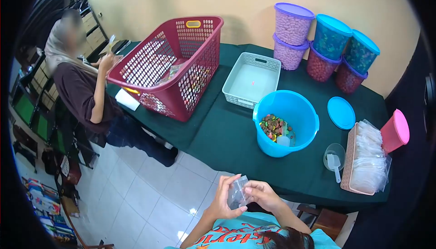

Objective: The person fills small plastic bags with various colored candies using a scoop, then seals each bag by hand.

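Note:
A small clear plastic bag (237, 193) is held between my two hands, close to my body. My left hand (223, 198) wraps round its left side, thumb below and fingers above. The fingers of my right hand (260, 194) pinch its right edge near the top. Beyond them on the green table stands a blue bucket (286, 108) with brown, yellow and red pieces and a clear scoop at its bottom. To the right, a pink basket (346, 167) is packed with clear plastic bags (369, 158). Beside it a white scoop (334, 163) rests in a small clear bowl (328, 151).
A pale basket (229, 83) and a large maroon basket (181, 92) stand left of the bucket. Lidded tubs (293, 24) are stacked at the back wall. A blue lid (341, 112) and pink container (394, 131) lie right. Another person (79, 83) stands at the table's left end.

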`<state>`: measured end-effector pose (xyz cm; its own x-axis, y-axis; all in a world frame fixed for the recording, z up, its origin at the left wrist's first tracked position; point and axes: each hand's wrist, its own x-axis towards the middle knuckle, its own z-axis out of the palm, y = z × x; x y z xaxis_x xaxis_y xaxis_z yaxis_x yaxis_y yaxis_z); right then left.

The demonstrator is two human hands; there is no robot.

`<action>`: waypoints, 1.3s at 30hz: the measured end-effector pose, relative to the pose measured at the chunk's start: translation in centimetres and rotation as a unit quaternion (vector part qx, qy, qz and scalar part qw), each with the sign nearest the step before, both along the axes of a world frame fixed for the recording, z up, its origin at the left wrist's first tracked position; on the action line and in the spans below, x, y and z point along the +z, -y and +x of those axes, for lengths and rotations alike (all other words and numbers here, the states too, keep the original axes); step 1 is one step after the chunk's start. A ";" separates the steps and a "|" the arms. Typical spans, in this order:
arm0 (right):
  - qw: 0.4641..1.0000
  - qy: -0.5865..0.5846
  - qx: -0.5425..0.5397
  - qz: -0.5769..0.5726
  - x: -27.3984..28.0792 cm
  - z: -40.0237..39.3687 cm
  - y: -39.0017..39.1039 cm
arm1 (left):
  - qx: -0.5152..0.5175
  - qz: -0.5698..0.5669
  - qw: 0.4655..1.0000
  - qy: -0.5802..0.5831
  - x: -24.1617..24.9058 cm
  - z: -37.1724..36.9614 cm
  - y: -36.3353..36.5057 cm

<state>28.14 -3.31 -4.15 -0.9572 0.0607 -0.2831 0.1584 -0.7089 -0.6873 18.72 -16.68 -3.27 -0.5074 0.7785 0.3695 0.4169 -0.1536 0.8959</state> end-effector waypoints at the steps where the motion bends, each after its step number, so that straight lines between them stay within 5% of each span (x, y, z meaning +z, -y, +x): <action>1: 0.996 0.005 0.034 0.078 0.1 0.1 -0.6 | 0.013 -0.039 0.999 -0.022 0.1 -0.3 -0.2; 8: 0.977 0.045 0.116 0.171 0.2 0.0 -5.8 | 0.006 -0.155 0.969 -0.190 0.1 -1.9 -3.1; 14: 0.980 -0.046 0.044 0.191 -0.2 -3.5 -7.5 | 0.003 -0.162 0.969 -0.185 0.2 -2.9 -5.8; 21: 0.988 -0.065 0.075 0.118 1.0 -6.5 -7.9 | 0.080 0.002 0.995 -0.059 -0.7 -3.7 -8.3; 24: 0.956 -0.101 0.007 0.275 3.1 -6.2 -8.2 | 0.069 0.067 0.995 -0.004 -2.0 -4.0 -8.9; 30: 0.959 -0.093 -0.083 0.256 3.8 -6.3 -8.7 | -0.045 0.130 0.990 0.002 -1.1 -7.1 -10.4; 33: 0.867 -0.087 -0.118 0.477 5.7 -6.1 -9.3 | -0.137 0.006 0.985 -0.108 2.5 -10.0 -10.6; 39: 0.794 0.041 -0.274 0.541 6.3 -6.5 -7.6 | -0.238 0.012 0.952 -0.192 3.9 -14.6 -12.8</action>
<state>21.60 4.32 2.10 -0.6842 0.7117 0.1591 0.1049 0.3119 -0.9443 4.14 -3.91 0.66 0.0768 0.8750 0.4780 0.5907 -0.4262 0.6852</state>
